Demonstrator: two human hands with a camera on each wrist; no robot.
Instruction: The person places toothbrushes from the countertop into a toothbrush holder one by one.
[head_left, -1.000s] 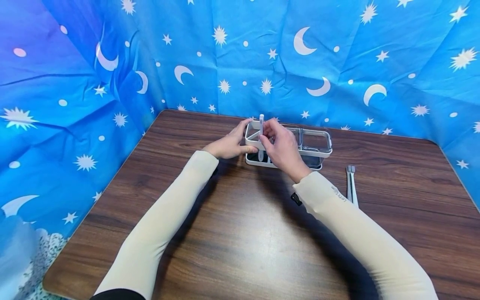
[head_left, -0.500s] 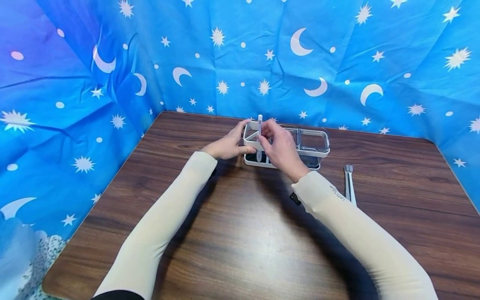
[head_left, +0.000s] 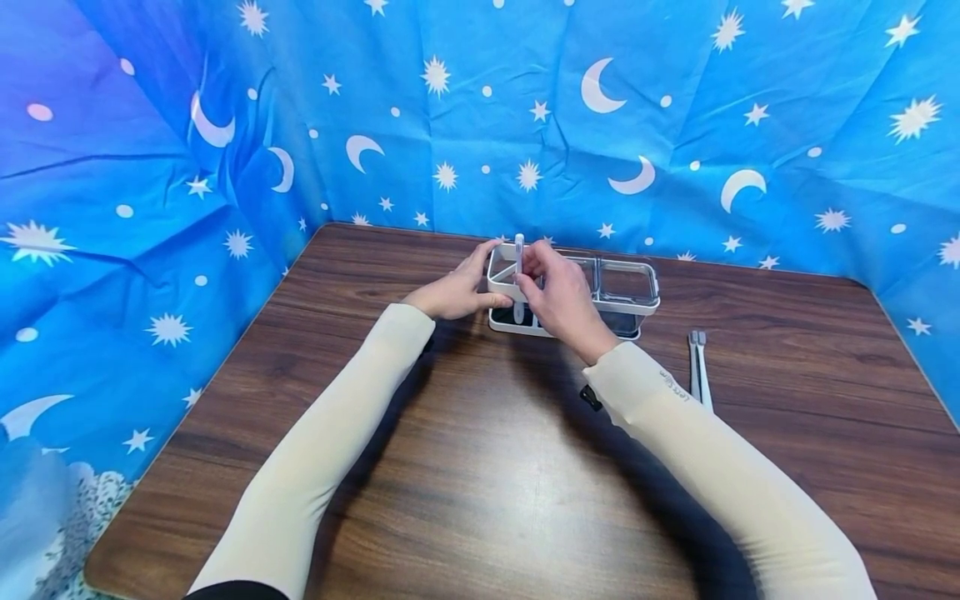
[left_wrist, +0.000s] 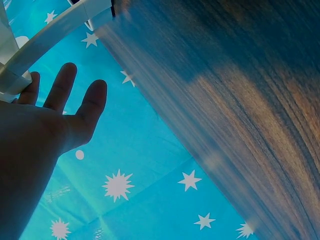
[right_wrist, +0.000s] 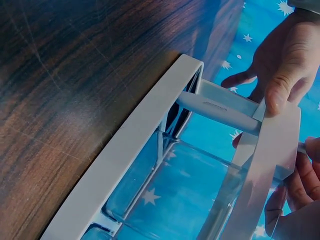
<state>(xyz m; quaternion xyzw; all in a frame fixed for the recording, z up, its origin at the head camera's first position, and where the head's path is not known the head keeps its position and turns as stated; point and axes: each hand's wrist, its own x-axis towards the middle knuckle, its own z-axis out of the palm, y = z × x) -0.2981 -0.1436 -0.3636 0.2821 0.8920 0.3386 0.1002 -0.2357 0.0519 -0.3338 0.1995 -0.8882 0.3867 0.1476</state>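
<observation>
Slightly lower than half a second ago, the toothbrush (head_left: 519,250) has its tip nearer the upper rim of the rack (head_left: 626,306) in my head view. Behind everything hangs a blue cloth (head_left: 405,75) with stars and moons, beyond the wooden table (head_left: 465,450). I watch both arms reach forward over it in cream sleeves (head_left: 330,442), meeting at the white two-tier rack near the far edge. Its right part carries clear cups (head_left: 628,279). At the left end, the left hand (head_left: 459,287) grips the rack, thumb on the front of the upper rim, fingers loosely bent behind. Nearly closed, the right hand (head_left: 561,292) pinches the toothbrush between thumb and fingertips above that rim. Two spare toothbrushes (head_left: 699,367) lie side by side near the right sleeve. Upright between the two hands, the held one passes through the upper tier's left compartment, its handle (right_wrist: 220,111) reaching down to the lower tray; whether it touches bottom I cannot tell. Both hands and the rack keep their earlier places.
</observation>
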